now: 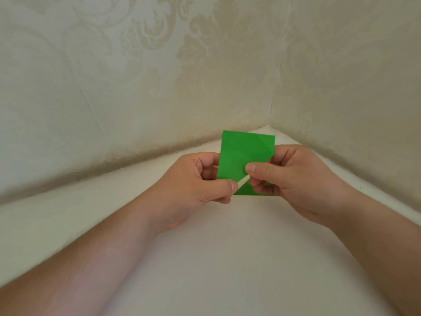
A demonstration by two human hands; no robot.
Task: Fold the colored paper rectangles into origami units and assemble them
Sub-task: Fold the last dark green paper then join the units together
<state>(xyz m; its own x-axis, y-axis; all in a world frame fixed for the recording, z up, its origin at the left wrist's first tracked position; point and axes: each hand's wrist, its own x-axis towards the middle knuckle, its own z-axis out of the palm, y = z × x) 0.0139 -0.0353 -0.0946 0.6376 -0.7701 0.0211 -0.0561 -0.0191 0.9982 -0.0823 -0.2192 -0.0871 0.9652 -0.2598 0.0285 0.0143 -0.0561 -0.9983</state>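
A green paper rectangle (pixel 241 153) is held upright above the white surface, with a diagonal crease showing at its top right corner. My left hand (pixel 196 188) pinches its lower left corner, where the pale underside is turned up as a thin strip. My right hand (pixel 293 176) pinches the right edge, thumb on the front face and fingers behind. A tiny sliver of orange (pixel 215 166) shows behind the left edge, by my left fingers; what it belongs to is hidden.
The white table surface (pixel 227 258) runs into a corner formed by two walls with pale patterned wallpaper (pixel 159 76). Both forearms reach in from the bottom of the view.
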